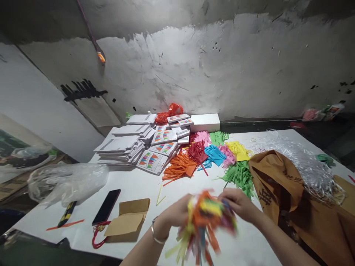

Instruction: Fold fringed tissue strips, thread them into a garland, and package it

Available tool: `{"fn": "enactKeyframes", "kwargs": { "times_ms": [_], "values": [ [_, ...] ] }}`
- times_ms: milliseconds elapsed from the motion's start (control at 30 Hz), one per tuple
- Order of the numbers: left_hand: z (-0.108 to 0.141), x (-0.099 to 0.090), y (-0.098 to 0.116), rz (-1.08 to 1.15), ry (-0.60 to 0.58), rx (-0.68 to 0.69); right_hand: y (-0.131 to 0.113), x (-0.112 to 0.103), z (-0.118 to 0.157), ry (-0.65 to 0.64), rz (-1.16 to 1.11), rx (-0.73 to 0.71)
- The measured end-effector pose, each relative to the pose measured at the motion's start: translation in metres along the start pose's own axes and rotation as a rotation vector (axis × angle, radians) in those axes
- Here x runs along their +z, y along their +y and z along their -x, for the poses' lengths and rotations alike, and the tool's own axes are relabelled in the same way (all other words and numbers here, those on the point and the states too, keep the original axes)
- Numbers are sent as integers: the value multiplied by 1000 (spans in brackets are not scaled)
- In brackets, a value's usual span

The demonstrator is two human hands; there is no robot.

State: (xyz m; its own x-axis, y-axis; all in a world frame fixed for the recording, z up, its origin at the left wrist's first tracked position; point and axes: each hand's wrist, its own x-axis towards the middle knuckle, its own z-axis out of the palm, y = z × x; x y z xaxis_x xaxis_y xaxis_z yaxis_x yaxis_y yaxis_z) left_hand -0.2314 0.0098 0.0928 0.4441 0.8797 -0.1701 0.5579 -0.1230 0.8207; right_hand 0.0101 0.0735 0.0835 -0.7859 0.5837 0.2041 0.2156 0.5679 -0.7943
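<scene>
Over the front of the white table [155, 244], a bunch of multicoloured paper tassels [206, 218] hangs between my hands, smeared by motion. My left hand [180, 211], with a silver bangle at the wrist, is closed on its left side. At the upper right of the bunch, my right hand [237, 202] pinches it; the fingertips are partly hidden. Beyond lie loose piles of fringed tassels: orange [180, 166], dark red [197, 150], blue [215, 155], yellow [238, 150] and green [240, 175]. Pink ones [227, 155] lie among them.
Stacked white packets [122, 146] and printed cards [152, 160] stand at the back left, beside a white box [205, 122]. A phone [107, 207], folded brown card [129, 221] and cutter [67, 214] lie left. Brown bag [274, 181] and white ribbon heap [307, 162] occupy the right.
</scene>
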Motion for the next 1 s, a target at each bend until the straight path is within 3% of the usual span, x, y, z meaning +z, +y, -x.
{"fn": "enactKeyframes", "kwargs": {
  "times_ms": [67, 100, 167, 233, 267, 333, 400, 433, 500, 600, 733, 867, 1000],
  "values": [
    [-1, -1, -1, -90, 229, -114, -1, 5, 5, -99, 98, -42],
    [-2, 0, -2, -204, 262, -172, -3, 6, 7, -156, 159, -80],
    [-4, 6, -3, -368, 126, -179, -8, 4, 7, -179, 178, -137],
    [-5, 12, -2, -294, -114, -46, -10, -2, 2, -70, 74, -144],
    [-5, 13, -1, -171, -162, 24, -9, -4, -1, -1, 27, -136],
    [-5, 11, 0, 117, -40, 67, -6, -3, -2, 79, 11, -121],
    [-7, 5, 0, 291, 227, -7, -5, 6, 3, 80, 114, -132],
    [-8, 4, 1, 304, 330, -54, -6, 12, 7, 81, 203, -150],
    [-10, 7, 3, 219, 427, -120, -13, 22, 14, 127, 378, -195],
    [-13, 25, 13, 78, 446, -156, -23, 27, 16, 314, 424, -199],
    [-15, 56, 31, 146, 454, -144, -23, 25, 8, 604, 202, 41],
    [-15, 73, 44, 308, 412, -81, -19, 33, 4, 708, 82, 208],
    [-13, 79, 47, 419, 418, -6, -18, 46, 6, 761, 129, 117]
  ]
}}
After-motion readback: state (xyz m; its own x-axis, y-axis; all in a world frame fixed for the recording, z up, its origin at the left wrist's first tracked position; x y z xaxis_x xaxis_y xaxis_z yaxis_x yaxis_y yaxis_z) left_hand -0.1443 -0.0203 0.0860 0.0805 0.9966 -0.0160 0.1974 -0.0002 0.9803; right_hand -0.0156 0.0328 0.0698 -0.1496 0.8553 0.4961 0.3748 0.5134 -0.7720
